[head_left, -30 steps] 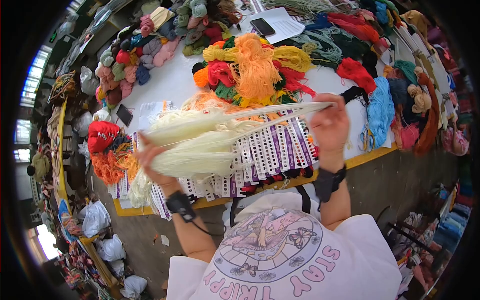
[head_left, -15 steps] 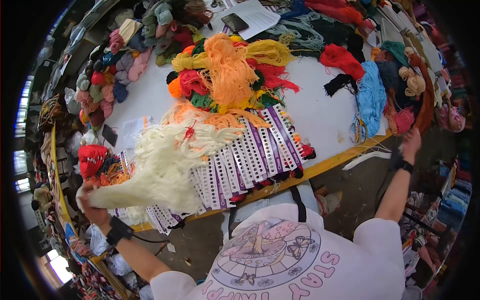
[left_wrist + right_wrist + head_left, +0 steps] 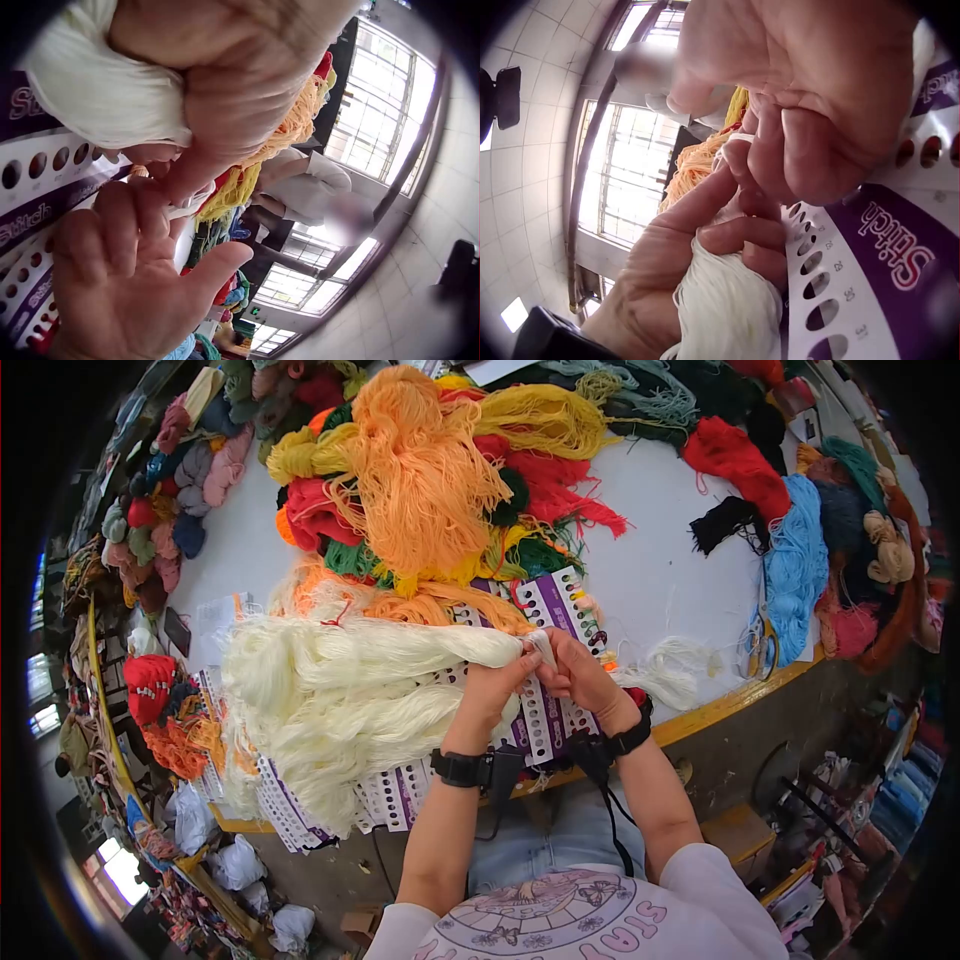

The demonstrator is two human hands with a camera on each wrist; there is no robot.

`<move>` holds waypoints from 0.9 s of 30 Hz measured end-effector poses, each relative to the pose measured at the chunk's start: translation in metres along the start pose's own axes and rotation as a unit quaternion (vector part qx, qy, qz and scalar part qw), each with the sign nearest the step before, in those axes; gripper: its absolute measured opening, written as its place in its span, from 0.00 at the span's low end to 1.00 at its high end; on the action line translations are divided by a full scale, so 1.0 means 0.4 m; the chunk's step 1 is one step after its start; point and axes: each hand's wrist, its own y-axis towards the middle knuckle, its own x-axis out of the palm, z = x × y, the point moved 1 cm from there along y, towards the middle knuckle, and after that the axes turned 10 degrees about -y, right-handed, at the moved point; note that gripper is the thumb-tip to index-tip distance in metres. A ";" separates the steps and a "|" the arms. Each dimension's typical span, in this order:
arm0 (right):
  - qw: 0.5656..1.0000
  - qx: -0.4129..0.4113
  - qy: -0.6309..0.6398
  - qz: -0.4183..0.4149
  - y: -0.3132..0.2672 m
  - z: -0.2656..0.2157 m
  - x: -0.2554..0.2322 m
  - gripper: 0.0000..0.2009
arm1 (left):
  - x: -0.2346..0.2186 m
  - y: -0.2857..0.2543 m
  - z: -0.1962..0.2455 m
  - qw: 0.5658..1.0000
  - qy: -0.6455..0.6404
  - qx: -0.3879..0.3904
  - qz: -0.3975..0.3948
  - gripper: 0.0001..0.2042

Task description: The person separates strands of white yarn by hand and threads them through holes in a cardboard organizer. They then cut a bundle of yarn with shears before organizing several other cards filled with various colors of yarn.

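Cream yarn skeins point(image 3: 330, 680) lie stretched across the hole-punched cards. My left hand point(image 3: 490, 690) grips the gathered right end of the upper skein, its fingers curled round the yarn point(image 3: 112, 94). Against it, my right hand point(image 3: 582, 675) pinches a small white loop of strands point(image 3: 543, 645) at that end. In the right wrist view the two hands meet fingertip to fingertip, and the cream bundle point(image 3: 724, 307) hangs from the left hand's fingers. The strands between the fingertips are partly hidden.
Purple and white cards point(image 3: 545, 705) line the table's front edge. Beyond the hands is a heap of orange yarn point(image 3: 420, 470) with other colours. Loose white strands point(image 3: 672, 672) lie to the right, near scissors point(image 3: 766, 645) and a light blue skein point(image 3: 797, 570).
From spread wide apart, both hands have come together at the skein's right end. The cream yarn now lies drawn out to the right, and loose white strands lie on the table at right.
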 end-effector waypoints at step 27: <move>0.857 -0.058 -0.425 0.286 0.042 0.013 -0.007 0.08 | -0.018 0.026 -0.008 0.887 0.362 0.247 0.149 0.09</move>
